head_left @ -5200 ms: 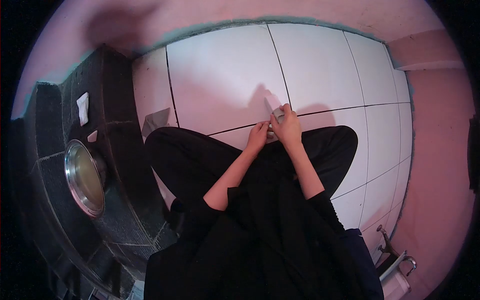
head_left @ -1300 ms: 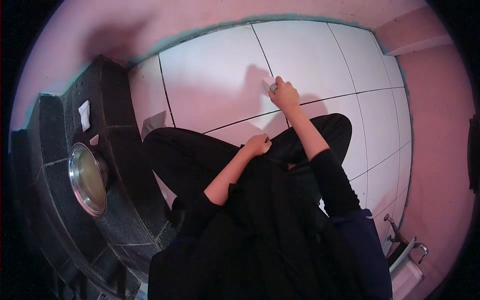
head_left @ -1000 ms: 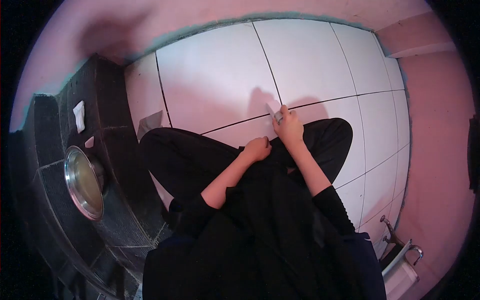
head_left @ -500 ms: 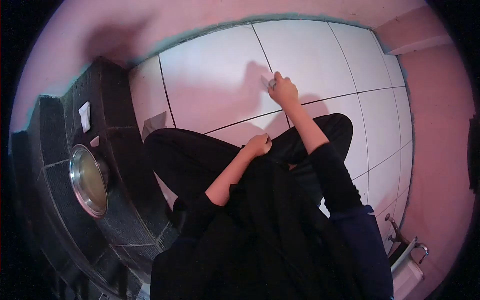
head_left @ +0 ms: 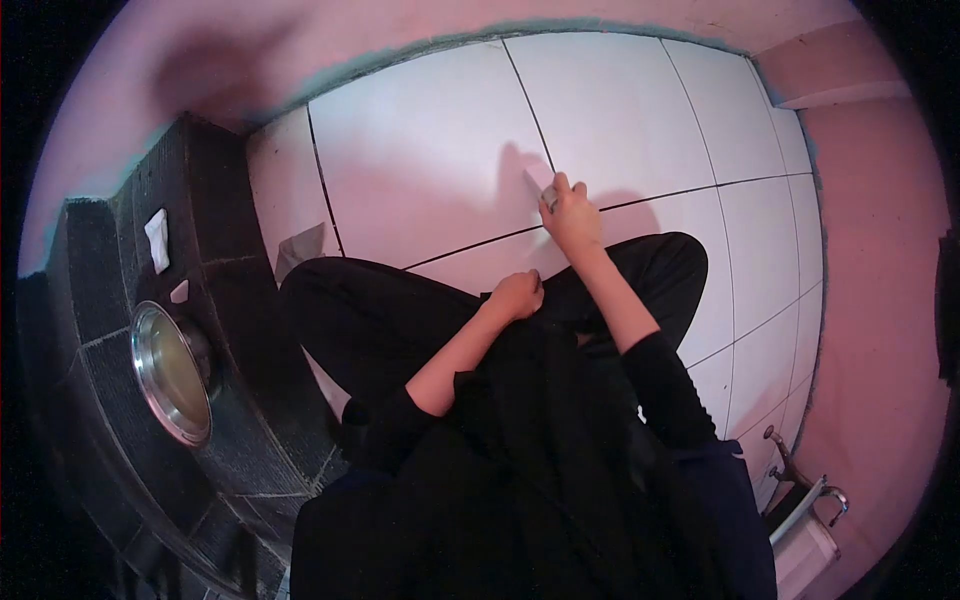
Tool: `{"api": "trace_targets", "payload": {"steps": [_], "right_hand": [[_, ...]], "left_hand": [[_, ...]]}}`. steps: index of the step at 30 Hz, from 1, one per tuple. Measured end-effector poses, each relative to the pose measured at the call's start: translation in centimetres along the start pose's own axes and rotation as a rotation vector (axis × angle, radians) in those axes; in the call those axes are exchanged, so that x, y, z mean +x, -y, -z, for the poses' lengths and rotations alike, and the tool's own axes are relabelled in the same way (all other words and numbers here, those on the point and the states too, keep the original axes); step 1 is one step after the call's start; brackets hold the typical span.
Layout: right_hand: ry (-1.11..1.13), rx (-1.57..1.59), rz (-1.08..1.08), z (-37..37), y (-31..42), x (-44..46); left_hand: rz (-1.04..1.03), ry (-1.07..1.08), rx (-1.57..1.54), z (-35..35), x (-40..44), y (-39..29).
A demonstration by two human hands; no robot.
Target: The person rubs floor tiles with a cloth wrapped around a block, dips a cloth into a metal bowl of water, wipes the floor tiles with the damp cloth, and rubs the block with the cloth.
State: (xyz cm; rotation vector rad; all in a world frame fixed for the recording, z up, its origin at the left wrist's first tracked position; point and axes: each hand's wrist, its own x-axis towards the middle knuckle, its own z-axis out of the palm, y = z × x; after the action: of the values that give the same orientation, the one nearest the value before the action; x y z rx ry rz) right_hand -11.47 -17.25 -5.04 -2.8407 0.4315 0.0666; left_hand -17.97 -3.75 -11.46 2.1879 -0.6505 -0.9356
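Above the white floor tiles, my right hand [head_left: 573,215] is closed on a small pale object [head_left: 543,184], flat and light at its far end and greyish near the fingers. What the object is cannot be made out. My left hand [head_left: 518,296] lies over my lap with its fingers curled in. Something small and dark shows at its fingertips, too small to name. The two hands are apart, the right one farther forward.
Dark stone steps [head_left: 225,200] run along the left. On them are a metal bowl of cloudy liquid [head_left: 178,375], a folded white cloth [head_left: 157,240] and a small pale piece [head_left: 180,291]. A grey sheet [head_left: 302,246] lies by my left knee. Metal fixture [head_left: 787,465] at lower right.
Earlier both hands were together at the pale object; now they are apart. My right hand has moved out and back over the floor with it, most recently back toward my lap. My left hand stays put.
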Motion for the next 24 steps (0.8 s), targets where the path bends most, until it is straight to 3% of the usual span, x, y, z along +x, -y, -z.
{"api": "trace_targets", "payload": {"steps": [7,14,17,24], "right_hand": [[0.036,0.001,0.042,0.6,0.4,5.3],[-0.053,-0.001,0.037,-0.4,-0.8,-3.9],[0.011,0.023,-0.032,0.0,-0.7,-6.5],[-0.009,0.029,-0.093,-0.2,0.6,-0.8]], "left_hand": [[0.004,0.009,-0.039,-0.5,0.3,1.3],[-0.005,-0.001,-0.044,-0.1,-0.4,0.4],[-0.005,0.014,0.020,0.2,-0.6,-0.6],[-0.011,0.023,0.050,0.2,-0.4,-0.5]]}}
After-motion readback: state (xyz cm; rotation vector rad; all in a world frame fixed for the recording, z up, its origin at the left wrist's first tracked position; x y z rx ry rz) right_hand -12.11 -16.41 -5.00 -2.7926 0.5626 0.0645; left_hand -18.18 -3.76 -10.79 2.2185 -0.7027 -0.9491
